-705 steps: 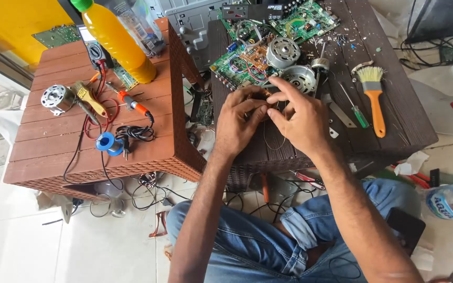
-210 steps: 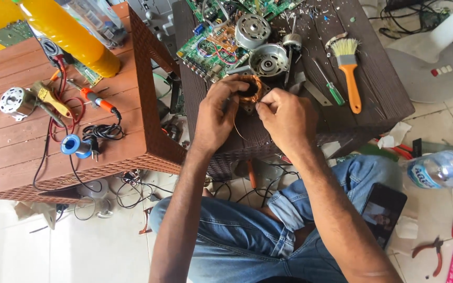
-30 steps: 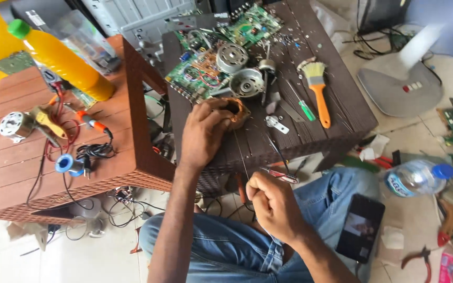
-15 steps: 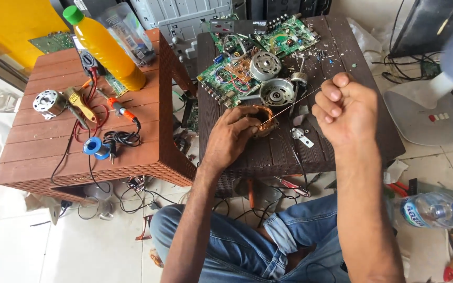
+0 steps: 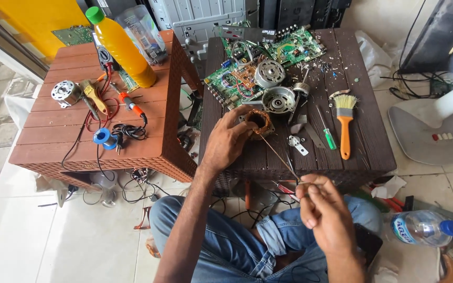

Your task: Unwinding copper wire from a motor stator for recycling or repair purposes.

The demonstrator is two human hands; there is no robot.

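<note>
My left hand (image 5: 225, 142) grips a copper-wound motor coil (image 5: 258, 122) on the dark brown table (image 5: 365, 141). My right hand (image 5: 324, 212) is drawn back over my lap and pinches the end of a thin copper wire (image 5: 279, 155) that runs taut from the coil. Just beyond the coil lie two round motor housings (image 5: 273, 86) on green circuit boards (image 5: 294, 50).
A brush with an orange handle (image 5: 345, 123) and a green screwdriver (image 5: 327, 132) lie right of the coil. The reddish table (image 5: 69, 131) at left holds an orange bottle (image 5: 120, 46), a soldering iron (image 5: 130, 105), a blue wire spool (image 5: 102, 137) and a small motor (image 5: 65, 91). A water bottle (image 5: 423, 228) lies on the floor.
My right hand has come down from beside the coil to my lap, pulling the wire out long. The left hand stays on the coil.
</note>
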